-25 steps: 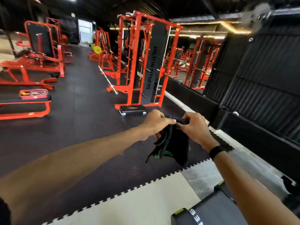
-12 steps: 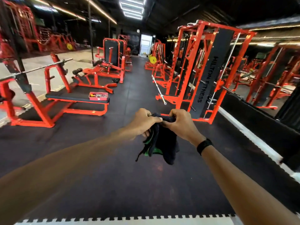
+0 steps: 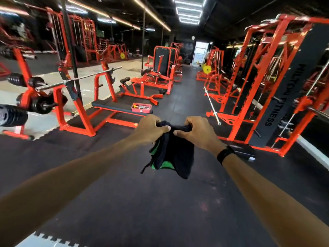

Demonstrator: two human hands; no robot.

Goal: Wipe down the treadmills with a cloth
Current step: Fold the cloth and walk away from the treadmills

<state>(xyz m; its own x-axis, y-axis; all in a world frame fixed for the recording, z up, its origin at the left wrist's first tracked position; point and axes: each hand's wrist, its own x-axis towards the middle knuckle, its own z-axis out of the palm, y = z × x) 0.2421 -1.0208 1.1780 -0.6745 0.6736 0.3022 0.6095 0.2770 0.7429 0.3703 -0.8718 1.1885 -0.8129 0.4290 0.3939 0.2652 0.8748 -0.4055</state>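
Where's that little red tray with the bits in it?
In the head view, left of centre, the red tray sits at the near end of the flat bench, just beyond the left hand.

Soft matt cloth (image 3: pixel 175 154), glossy painted-metal bench frame (image 3: pixel 85 120)

black cloth (image 3: pixel 175 155) with green patches, orange-red machine frames (image 3: pixel 236 104), black floor mat (image 3: pixel 142 202), yellow plate (image 3: pixel 207 69).

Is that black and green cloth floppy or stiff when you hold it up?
Probably floppy: the cloth droops in folds below the left hand and right hand gripping its top edge. It likely weighs little, since it hangs from fingertip pinches alone.
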